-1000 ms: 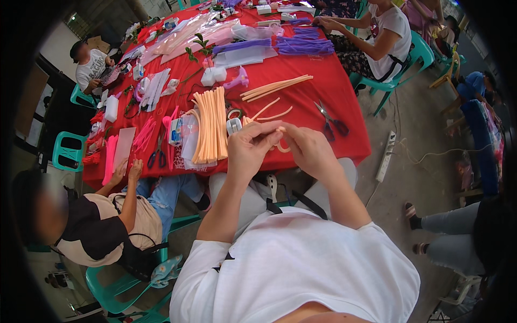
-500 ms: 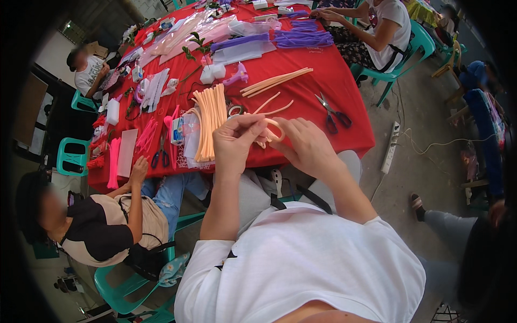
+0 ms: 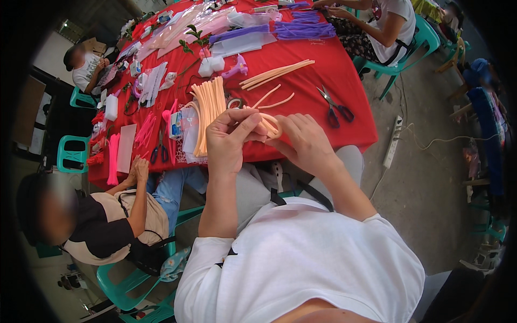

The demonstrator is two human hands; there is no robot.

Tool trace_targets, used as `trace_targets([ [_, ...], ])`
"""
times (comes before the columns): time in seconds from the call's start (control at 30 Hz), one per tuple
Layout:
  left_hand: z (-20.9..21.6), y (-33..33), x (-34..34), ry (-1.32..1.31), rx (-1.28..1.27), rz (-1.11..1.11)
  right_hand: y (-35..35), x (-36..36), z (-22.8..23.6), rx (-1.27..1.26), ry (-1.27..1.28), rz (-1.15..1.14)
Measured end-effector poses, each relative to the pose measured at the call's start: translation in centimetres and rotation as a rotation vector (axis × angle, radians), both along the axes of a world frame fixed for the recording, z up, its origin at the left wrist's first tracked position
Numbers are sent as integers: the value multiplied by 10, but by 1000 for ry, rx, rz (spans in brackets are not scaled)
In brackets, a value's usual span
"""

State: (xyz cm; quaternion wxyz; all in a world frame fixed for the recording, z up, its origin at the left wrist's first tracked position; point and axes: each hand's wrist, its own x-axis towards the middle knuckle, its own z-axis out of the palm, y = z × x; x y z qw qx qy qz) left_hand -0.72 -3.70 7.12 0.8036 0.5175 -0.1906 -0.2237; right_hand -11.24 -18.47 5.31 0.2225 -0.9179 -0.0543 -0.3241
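Observation:
Between my hands is a looped bundle of peach pipe cleaners [image 3: 273,127], bent into rounded loops. My left hand [image 3: 230,137] pinches it between thumb and fingers, hiding part of it. On the other side, my right hand [image 3: 302,141] has its thumb and fingertips closed on the loop's right edge. Two loose peach stems [image 3: 276,102] stick out beyond my fingers; I cannot tell if they join the loops. Left of my left hand lies a thick stack of peach pipe cleaners [image 3: 209,116]. A smaller peach bunch [image 3: 277,74] rests farther back.
Dark-handled scissors [image 3: 335,106] lie open on the red tablecloth [image 3: 309,99], right of my hands. A purple glue gun [image 3: 236,67], white foam blocks [image 3: 210,66] and purple pipe cleaners [image 3: 304,30] are farther back. A person [image 3: 116,215] sits at my left. A power strip [image 3: 393,141] is on the floor.
The loops have turned in my fingers and now show several strands side by side. My left hand has shifted slightly left. The leg at the lower right has moved back.

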Motion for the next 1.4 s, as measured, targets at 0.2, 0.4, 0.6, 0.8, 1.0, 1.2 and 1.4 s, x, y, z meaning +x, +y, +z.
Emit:
trace_targets([
  [0.2,3,-1,-4,-86,44,26,-4,1,-2,46,-17,40],
  [0.4,4,2,-4,-128,61,26,-6,2,-6,68,7,64],
  [0.6,8,4,-4,-141,72,27,-7,1,-4,83,7,63],
  [0.8,15,5,-6,-147,105,24,-8,1,-5,113,2,52],
  [1.0,15,4,-6,-161,130,7,-14,3,-10,134,15,60],
  [1.2,2,-8,7,-185,193,50,-25,7,-15,170,85,42],
  [1.4,-72,-40,83,-40,427,-81,-68,8,-66,87,330,-241],
])
